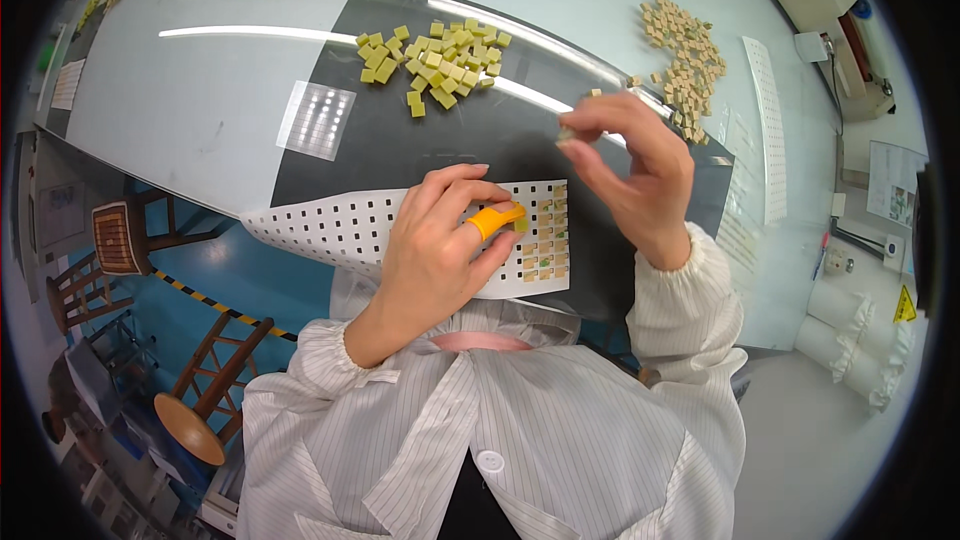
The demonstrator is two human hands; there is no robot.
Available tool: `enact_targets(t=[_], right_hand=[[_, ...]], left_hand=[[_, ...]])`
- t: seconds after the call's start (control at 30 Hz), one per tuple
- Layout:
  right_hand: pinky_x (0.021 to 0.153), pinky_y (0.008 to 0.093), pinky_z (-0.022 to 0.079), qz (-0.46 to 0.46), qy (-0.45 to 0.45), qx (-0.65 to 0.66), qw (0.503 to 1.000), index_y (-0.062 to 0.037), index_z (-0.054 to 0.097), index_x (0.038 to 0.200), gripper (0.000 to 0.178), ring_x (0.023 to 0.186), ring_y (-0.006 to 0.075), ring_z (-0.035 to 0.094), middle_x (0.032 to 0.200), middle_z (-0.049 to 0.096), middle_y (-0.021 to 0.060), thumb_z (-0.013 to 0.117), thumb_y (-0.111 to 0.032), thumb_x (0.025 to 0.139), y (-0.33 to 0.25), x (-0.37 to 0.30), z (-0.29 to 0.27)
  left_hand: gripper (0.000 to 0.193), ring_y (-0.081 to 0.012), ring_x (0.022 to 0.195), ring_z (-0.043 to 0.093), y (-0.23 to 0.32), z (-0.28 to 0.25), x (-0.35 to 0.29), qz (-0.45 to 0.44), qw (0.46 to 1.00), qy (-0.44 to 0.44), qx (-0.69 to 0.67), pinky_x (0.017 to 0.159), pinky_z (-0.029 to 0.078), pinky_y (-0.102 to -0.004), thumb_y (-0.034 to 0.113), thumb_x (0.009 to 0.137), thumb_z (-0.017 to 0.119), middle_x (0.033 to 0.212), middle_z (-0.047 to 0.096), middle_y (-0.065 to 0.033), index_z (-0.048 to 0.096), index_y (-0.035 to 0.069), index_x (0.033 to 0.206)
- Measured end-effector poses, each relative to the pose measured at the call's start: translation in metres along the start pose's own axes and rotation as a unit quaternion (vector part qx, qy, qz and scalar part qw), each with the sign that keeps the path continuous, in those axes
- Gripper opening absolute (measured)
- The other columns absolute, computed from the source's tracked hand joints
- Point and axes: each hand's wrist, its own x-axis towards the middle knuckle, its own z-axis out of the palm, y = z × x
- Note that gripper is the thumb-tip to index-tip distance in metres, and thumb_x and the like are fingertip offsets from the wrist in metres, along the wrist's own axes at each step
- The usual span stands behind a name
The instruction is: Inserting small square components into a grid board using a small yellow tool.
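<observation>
A white sheet (548, 286) printed with rows of black squares lies in front of me. Small tan pieces (545, 248) cover several squares along its right end, a few marked green. My left hand (430, 235) rests on the sheet, an orange-yellow band (496, 220) around one finger. Thumb and banded finger close on a small yellow-green block (521, 225) beside the tan pieces. Raised above the dark mat to the right, my right hand (640, 170) pinches a small pale piece (567, 134); blur hides its exact shape.
Beyond the sheet, a pile of yellow-green blocks (440, 60) sits on the dark mat (330, 160). Many loose tan pieces (690, 55) spread at the far right. A clear dotted sheet (316, 120) lies left of the pile. Wooden stools (190, 428) stand at the lower left.
</observation>
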Motion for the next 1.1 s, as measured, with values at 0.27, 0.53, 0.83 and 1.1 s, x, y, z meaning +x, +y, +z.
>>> enact_targets(t=[0.27,0.53,0.83,1.1], right_hand=[[0.063,0.0284,0.053,-0.082,0.023,-0.004,0.996,-0.0006,0.069,0.105,0.04,0.077,0.0201,0.065,0.095,0.069,0.0096,0.081,0.008,0.068,-0.036,-0.018,-0.01],[0.06,0.0227,0.055,0.07,0.062,0.119,0.988,0.0035,0.071,0.103,0.031,0.077,0.0148,0.066,0.097,0.068,0.0136,0.079,0.01,0.073,-0.048,-0.029,-0.006],[0.053,0.0247,0.055,0.252,0.029,0.488,0.835,0.0058,0.068,0.109,0.022,0.065,0.0149,0.063,0.1,0.065,0.0171,0.068,-0.006,0.091,-0.041,-0.03,-0.008],[0.047,0.0256,0.05,0.24,0.006,0.501,0.832,0.0023,0.069,0.107,0.026,0.056,0.0166,0.06,0.094,0.063,0.0186,0.069,-0.02,0.094,-0.039,-0.03,-0.005]], left_hand=[[0.021,-0.0292,0.112,0.059,0.0,-0.001,0.002,-0.002,1.0,-0.004,-0.011,0.086,0.048,-0.0405,0.006,0.07,0.079,0.101,0.067,-0.003,0.073,0.004,0.09],[0.022,-0.029,0.112,0.059,0.002,0.0,0.004,-0.002,1.0,-0.006,0.003,0.088,0.048,-0.0405,0.006,0.069,0.08,0.101,0.067,-0.0032,0.073,0.004,0.09],[0.029,-0.0332,0.111,0.06,0.002,-0.001,0.003,0.0,1.0,-0.019,0.01,0.088,0.051,-0.043,0.004,0.066,0.081,0.102,0.068,-0.0069,0.074,0.003,0.094],[0.025,-0.031,0.111,0.06,0.002,-0.002,0.003,-0.001,1.0,-0.011,0.009,0.087,0.049,-0.0411,0.005,0.067,0.081,0.1,0.068,-0.005,0.074,0.003,0.091]])
